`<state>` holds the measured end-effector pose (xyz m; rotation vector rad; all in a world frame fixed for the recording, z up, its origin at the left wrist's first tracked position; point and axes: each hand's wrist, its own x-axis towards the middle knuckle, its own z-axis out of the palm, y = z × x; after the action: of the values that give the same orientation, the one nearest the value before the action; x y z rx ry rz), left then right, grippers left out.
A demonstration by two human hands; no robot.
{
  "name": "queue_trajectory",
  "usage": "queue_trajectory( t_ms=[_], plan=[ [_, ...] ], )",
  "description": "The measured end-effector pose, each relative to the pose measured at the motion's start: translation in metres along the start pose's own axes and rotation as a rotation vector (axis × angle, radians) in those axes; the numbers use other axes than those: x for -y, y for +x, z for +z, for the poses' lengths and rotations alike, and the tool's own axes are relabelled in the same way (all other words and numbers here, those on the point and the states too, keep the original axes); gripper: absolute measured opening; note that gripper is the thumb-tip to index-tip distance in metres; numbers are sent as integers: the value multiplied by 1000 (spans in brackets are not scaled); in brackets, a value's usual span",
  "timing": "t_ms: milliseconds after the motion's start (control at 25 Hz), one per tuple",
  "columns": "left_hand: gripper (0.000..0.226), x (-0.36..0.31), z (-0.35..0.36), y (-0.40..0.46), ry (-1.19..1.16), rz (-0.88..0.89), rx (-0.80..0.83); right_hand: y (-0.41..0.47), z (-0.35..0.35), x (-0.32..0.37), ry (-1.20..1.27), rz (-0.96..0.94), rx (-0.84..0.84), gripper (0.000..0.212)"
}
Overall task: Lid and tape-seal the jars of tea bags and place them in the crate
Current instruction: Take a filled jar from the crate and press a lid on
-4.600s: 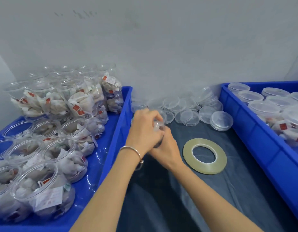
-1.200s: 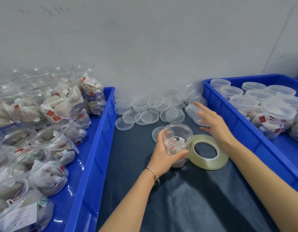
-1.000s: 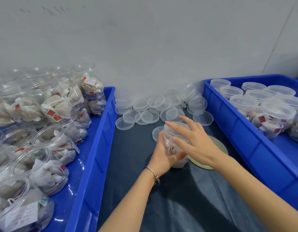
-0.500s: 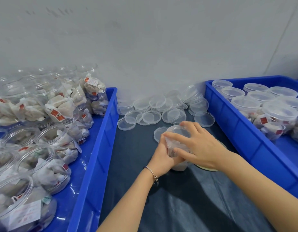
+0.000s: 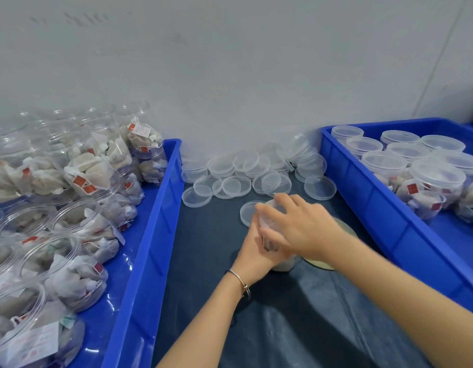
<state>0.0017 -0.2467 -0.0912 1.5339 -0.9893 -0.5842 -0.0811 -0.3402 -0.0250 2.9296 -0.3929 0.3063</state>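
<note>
Your left hand (image 5: 252,251) wraps the side of a clear jar of tea bags (image 5: 279,257) that stands on the dark-covered desk (image 5: 209,240), its fingers curled around the wall. Your right hand (image 5: 303,227) sits on top, its fingers (image 5: 267,209) spread and bent down over the rim, clamped on the clear lid (image 5: 268,208) and pressing it onto the mouth. Most of the jar is hidden between the two hands; only its pale base and a slice of its wall show, and motion blur softens the lid's edge, so you cannot tell how fully it is seated. A thin bracelet (image 5: 240,281) circles your left wrist. Just behind the jar lies one loose lid (image 5: 247,212), partly covered by your hands, and further back by the wall a heap of spare lids (image 5: 256,172), overlapping and too stacked to count exactly, well over a dozen. The tape roll (image 5: 344,227) lies flat just right of the jar, mostly under your right forearm. The left blue crate (image 5: 161,216) holds open jars of tea bags (image 5: 81,179), piled and cut off by the frame, so no count is certain. The right blue crate (image 5: 384,208) holds lidded jars (image 5: 437,179); about ten lids show, some cropped at the edge.
</note>
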Motion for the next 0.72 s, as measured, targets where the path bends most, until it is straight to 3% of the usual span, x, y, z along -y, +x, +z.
queue_trajectory(
  t_ms=[120,160,240,320,440,480,560,640,680,720],
  plan=[
    [67,0,1,-3,76,36,-47,1,-6,17,-152,36,-4,61],
    [69,-1,0,-5,102,63,-72,3,-3,6,-117,-69,-25,60],
    [64,0,-2,-6,196,79,-16,5,-6,-17,134,-211,128,54],
    [44,-5,0,-8,135,43,-8,0,2,-20,163,-192,29,52],
    [66,9,1,-9,145,7,-128,-4,12,-2,38,-94,-86,64],
    [69,10,4,-11,73,-21,-157,-5,14,-2,128,-111,-89,61],
    [70,7,7,-16,5,0,-157,-8,14,-14,613,-121,-46,56],
    [77,-4,8,-21,-47,-2,-241,-20,25,-31,1071,122,-172,57],
    [80,-6,8,-22,-50,1,-253,-30,36,-37,1057,280,-235,57],
    [84,-8,6,-24,-36,-6,-244,-40,46,-43,879,412,-212,55]
  ],
)
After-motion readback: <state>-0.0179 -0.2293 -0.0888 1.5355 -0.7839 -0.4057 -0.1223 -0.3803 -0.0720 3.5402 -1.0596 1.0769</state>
